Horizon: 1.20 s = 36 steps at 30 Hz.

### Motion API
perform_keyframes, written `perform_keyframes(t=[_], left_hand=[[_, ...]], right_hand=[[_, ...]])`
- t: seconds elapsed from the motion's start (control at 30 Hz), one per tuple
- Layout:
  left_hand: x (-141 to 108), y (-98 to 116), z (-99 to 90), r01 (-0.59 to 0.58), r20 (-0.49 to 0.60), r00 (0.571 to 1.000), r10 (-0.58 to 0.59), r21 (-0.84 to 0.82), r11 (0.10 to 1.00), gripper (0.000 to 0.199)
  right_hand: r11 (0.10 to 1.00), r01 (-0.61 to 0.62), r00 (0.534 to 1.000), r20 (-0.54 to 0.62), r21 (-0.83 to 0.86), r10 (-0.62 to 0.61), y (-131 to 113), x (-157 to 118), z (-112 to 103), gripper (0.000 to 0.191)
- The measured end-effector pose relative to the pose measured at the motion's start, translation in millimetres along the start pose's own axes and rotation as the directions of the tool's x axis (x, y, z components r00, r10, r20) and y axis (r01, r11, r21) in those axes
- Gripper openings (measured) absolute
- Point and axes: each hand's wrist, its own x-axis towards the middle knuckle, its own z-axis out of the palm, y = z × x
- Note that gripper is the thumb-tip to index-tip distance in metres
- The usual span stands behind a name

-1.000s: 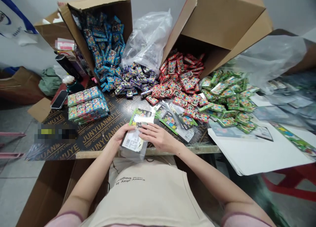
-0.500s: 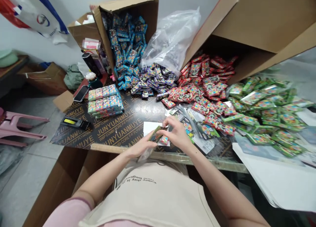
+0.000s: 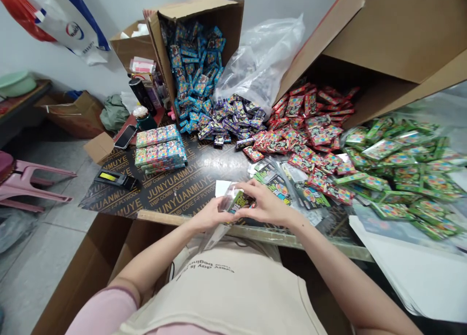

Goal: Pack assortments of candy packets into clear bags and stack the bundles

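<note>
The left hand point(image 3: 209, 216) and right hand point(image 3: 270, 203) both grasp 1 clear pouch point(image 3: 239, 200) with green-edged print, fingers curled at its upper end. It is to the right of the neat stack point(image 3: 160, 150) and nearer the person. About 1 second ago the pouch was held with its barcode facing up; now it is tilted, its lower end hanging toward the apron, suggesting the work has moved to its upper end. Its contents cannot be told. A white card point(image 3: 221, 188) is partly hidden beyond the hands.

Behind the stack, a tipped carton point(image 3: 233, 21) holds blue packets point(image 3: 199, 67). Farther right of it, purple packets point(image 3: 233, 118) lie at a plastic bag point(image 3: 262, 53), and red packets point(image 3: 302, 131) spill from a large carton point(image 3: 394, 28).
</note>
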Motion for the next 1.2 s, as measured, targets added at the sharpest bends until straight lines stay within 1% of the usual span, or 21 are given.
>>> perform_keyframes(t=[0.07,0.13,0.17,0.2,0.23,0.27,0.33,0.37,0.43,0.5,0.57,0.6,0.67,0.73,0.8,0.83,0.9,0.97,1.07,1.13,1.2], left_hand=[[-1,1,-2.8,-0.017,-0.079,0.997,0.019,0.023,1.0,0.036],[-1,1,-6.8,-0.024,-0.194,0.981,0.019,-0.023,0.999,0.034],[-1,1,-8.7,-0.02,-0.25,0.968,0.007,-0.052,0.998,0.034],[-1,0,-10.2,-0.013,-0.297,0.955,-0.009,-0.072,0.997,0.034],[-1,0,-11.4,0.0,-0.325,0.945,-0.025,-0.078,0.997,0.035],[-2,-1,-12.1,0.011,-0.335,0.942,-0.033,-0.067,0.998,0.035],[-3,0,-12.6,0.013,-0.31,0.951,-0.013,-0.001,1.0,0.035],[-4,2,-12.8,0.003,-0.288,0.958,0.012,0.053,0.999,0.035],[-6,6,-13.4,-0.029,-0.273,0.958,0.083,0.194,0.981,0.034],[-7,11,-14.5,-0.037,-0.31,0.94,0.146,0.332,0.943,0.034],[-8,15,-15.8,-0.015,-0.36,0.916,0.176,0.408,0.913,0.04],[-8,17,-16.6,-0.007,-0.375,0.91,0.18,0.418,0.908,0.043],[-7,19,-18.6,-0.014,-0.39,0.903,0.182,0.397,0.918,0.044],[-5,20,-21.7,-0.036,-0.418,0.889,0.186,0.341,0.939,0.042],[-2,20,-25.2,-0.058,-0.462,0.868,0.185,0.275,0.96,0.042],[-1,19,-27.0,-0.068,-0.48,0.859,0.179,0.24,0.968,0.042],[0,16,-29.7,-0.075,-0.487,0.86,0.153,0.174,0.982,0.042],[-1,12,-31.6,-0.05,-0.436,0.895,0.088,0.097,0.994,0.044],[-4,6,-33.5,0.012,-0.355,0.935,-0.003,0.024,1.0,0.047],[-5,4,-34.4,0.025,-0.329,0.944,-0.022,0.006,1.0,0.046],[-3,3,-35.1,0.007,-0.298,0.955,-0.01,-0.009,1.0,0.046]], right_hand=[[0.999,-0.026,0.983,-0.182,0.047,0.034,5,2,3,0.047],[0.982,-0.09,0.904,-0.401,0.163,0.15,12,4,10,0.052],[0.958,-0.123,0.862,-0.45,0.261,0.233,16,6,14,0.056],[0.913,-0.154,0.846,-0.427,0.379,0.32,19,8,20,0.059],[0.847,-0.188,0.855,-0.342,0.498,0.39,21,9,26,0.059],[0.769,-0.23,0.875,-0.22,0.596,0.431,22,10,33,0.055],[0.633,-0.301,0.898,-0.012,0.713,0.441,19,11,45,0.043],[0.593,-0.309,0.9,0.028,0.743,0.435,17,12,49,0.039],[0.574,-0.275,0.901,-0.002,0.771,0.433,11,14,54,0.034],[0.609,-0.238,0.891,-0.079,0.756,0.446,7,17,53,0.032],[0.633,-0.242,0.876,-0.115,0.735,0.468,5,20,50,0.032],[0.616,-0.246,0.868,-0.113,0.748,0.484,5,21,50,0.033],[0.521,-0.265,0.862,-0.042,0.811,0.504,4,21,51,0.034],[0.402,-0.327,0.879,0.12,0.855,0.461,2,17,56,0.036],[0.344,-0.41,0.882,0.272,0.845,0.384,1,11,62,0.039],[0.341,-0.434,0.879,0.309,0.834,0.362,1,8,64,0.039],[0.354,-0.424,0.878,0.282,0.833,0.388,3,4,65,0.035],[0.369,-0.388,0.873,0.209,0.845,0.442,8,2,61,0.034],[0.37,-0.394,0.863,0.2,0.841,0.463,14,4,52,0.037],[0.387,-0.388,0.868,0.19,0.837,0.459,18,4,49,0.042],[0.444,-0.347,0.88,0.123,0.826,0.459,21,3,51,0.046]])
